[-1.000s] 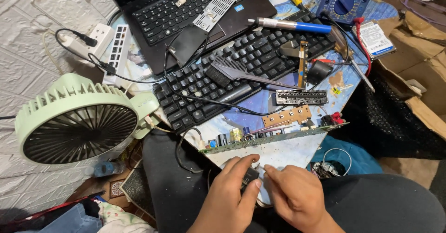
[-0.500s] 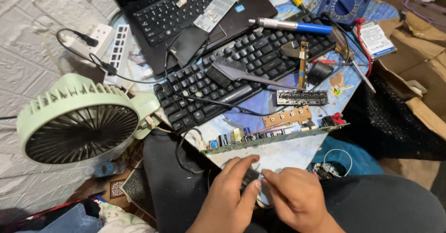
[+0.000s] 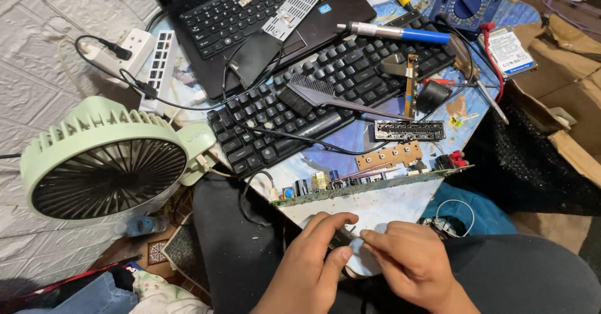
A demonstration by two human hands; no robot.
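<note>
My left hand [image 3: 314, 265] and my right hand [image 3: 410, 261] meet at the bottom middle of the head view, over my lap. Between their fingertips sits a small dark part [image 3: 341, 237], pinched from both sides and mostly hidden by the fingers. Under the hands lies a white panel [image 3: 382, 206] whose far edge carries a green circuit board [image 3: 350, 185] with capacitors and connectors. A thin black cable [image 3: 250, 192] runs from the board's left end.
A pale green desk fan [image 3: 103, 160] stands at the left. Beyond the board lie a black keyboard [image 3: 313, 101] with a black brush [image 3: 332, 98] on it, a laptop [image 3: 250, 13], a blue-handled soldering iron [image 3: 400, 33], a multimeter [image 3: 469, 1] and a white power strip [image 3: 134, 51]. Cardboard [image 3: 570, 101] is at the right.
The hands stay over the white panel; fingers shift slightly around the small dark part. Nothing else on the table has moved.
</note>
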